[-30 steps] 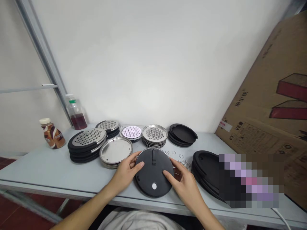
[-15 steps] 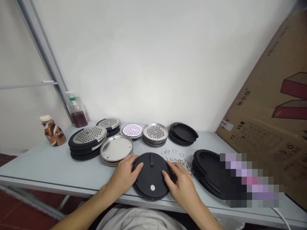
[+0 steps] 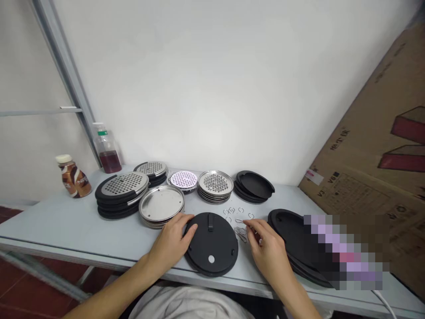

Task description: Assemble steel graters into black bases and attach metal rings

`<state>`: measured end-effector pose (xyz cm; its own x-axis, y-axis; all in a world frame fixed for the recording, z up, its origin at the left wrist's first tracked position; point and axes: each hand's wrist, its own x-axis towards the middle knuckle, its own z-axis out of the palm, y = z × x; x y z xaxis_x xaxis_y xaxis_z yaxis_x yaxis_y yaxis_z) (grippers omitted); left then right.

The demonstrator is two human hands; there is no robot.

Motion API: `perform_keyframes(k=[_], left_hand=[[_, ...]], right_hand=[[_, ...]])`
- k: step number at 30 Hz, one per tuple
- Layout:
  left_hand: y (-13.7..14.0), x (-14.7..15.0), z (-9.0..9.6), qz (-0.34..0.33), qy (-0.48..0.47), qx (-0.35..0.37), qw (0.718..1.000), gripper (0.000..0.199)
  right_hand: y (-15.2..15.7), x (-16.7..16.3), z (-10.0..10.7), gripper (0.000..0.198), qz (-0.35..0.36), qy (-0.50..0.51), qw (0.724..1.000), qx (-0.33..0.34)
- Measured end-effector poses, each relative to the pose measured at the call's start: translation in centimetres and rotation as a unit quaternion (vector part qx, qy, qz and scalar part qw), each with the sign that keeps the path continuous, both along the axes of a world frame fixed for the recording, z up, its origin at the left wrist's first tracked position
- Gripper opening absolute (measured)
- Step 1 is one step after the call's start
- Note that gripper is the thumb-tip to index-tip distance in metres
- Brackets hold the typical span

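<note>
Workshop, seemingly: grey bench (image 3: 83, 237), stacked perforated discs (image 3: 215, 184), heaped metal clips (image 3: 240, 231), carton (image 3: 352, 170).

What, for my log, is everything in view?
Round white-dotted disc: one, black, front
Wire rings and clips: many, silver, centre-right
Round perforated graters: two stacks, silver-black, left
Shallow metal dishes: one stack, silver, centre-left
Round perforated plate: one, lilac, back
Round metal graters: one stack, silver, back
Round trays: two stacks, black, right
Swirl-patterned bottle: one, brown, left
Clear bottle: one, red liquid, left
Cardboard carton: one, brown, right
Cable: one, white, right
Table: one, grey, beneath
Wall: one, white, behind
Metal frame: one, grey, left
Tiles: several, red, floor
Left hand: one, on disc
Right hand: one, at clips
</note>
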<state>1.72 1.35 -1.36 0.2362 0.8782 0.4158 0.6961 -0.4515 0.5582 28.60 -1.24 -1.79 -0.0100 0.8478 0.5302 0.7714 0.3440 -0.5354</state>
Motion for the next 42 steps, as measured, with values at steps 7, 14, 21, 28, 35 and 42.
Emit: perform_keyframes(k=[7,14,21,28,35,42], left_hand=[[0.1,-0.1,0.1,-0.03,0.007,0.021,0.999,0.029],[0.2,-0.3,-0.2,-0.037,0.005,0.027,0.999,0.028],[0.1,-0.2,0.1,-0.035,0.012,0.01,0.999,0.029],[0.0,-0.2,0.1,-0.032,0.014,0.008,0.999,0.029],[-0.1,-0.2,0.2,-0.031,0.017,0.009,0.999,0.028],[-0.3,-0.3,0.4,-0.027,0.03,0.03,0.999,0.029]], right_hand=[[0.3,-0.2,-0.3,0.022,0.005,-0.104,0.994,-0.045],[0.3,-0.7,-0.9,0.021,-0.026,-0.133,0.99,-0.045],[-0.1,-0.5,-0.3,0.018,-0.031,-0.14,0.983,-0.113],[0.2,-0.7,1.4,0.017,-0.035,-0.21,0.959,-0.186],[1.2,-1.1,1.4,0.024,-0.055,-0.25,0.952,-0.167],[0.4,-0.2,3.9,0.013,-0.04,-0.085,0.992,-0.089]])
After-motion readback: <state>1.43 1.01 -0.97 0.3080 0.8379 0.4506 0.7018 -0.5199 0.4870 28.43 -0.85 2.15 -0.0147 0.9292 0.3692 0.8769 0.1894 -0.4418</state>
